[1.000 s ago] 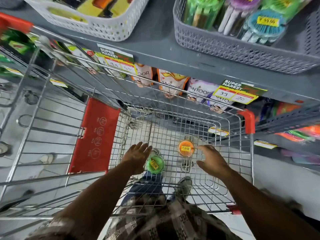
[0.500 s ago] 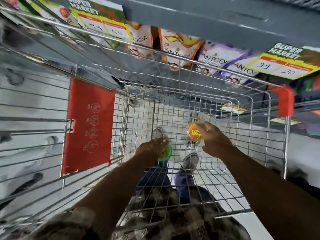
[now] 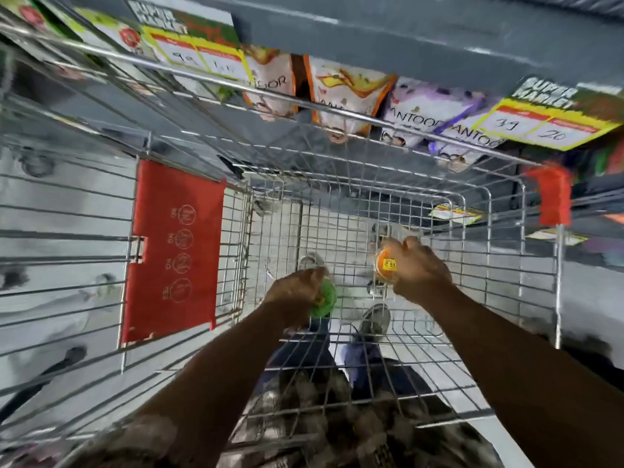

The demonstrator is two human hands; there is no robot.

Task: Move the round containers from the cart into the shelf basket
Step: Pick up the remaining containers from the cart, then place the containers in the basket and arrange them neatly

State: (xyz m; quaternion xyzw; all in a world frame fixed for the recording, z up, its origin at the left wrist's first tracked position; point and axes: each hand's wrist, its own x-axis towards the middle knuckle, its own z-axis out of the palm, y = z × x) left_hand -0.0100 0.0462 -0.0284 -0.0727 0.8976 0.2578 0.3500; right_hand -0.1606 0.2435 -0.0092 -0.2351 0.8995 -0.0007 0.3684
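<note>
Left hand (image 3: pixel 297 293): fingers curled around the green round container (image 3: pixel 325 297), low in the wire cart (image 3: pixel 422 332).
Right hand (image 3: pixel 417 270): wrapped around the orange round container (image 3: pixel 385 265), also deep in the cart.
Handling: likely light, rigid plastic with smooth sides; best held around the rim.
Writing: yellow price sticker on the orange lid, unreadable; shelf tag (image 3: pixel 547 119) reads "SUPER MARKET", "39", "20"; pouches (image 3: pixel 341 92) show "ANTOO".
Shelf basket: out of view.

Cart (image 3: pixel 337 211): bright wire metal, glossy. Flap panel (image 3: pixel 175 248) on cart's left side: matt red plastic. Pouches (image 3: pixel 341 96) beyond cart's far rim: glossy printed film.
</note>
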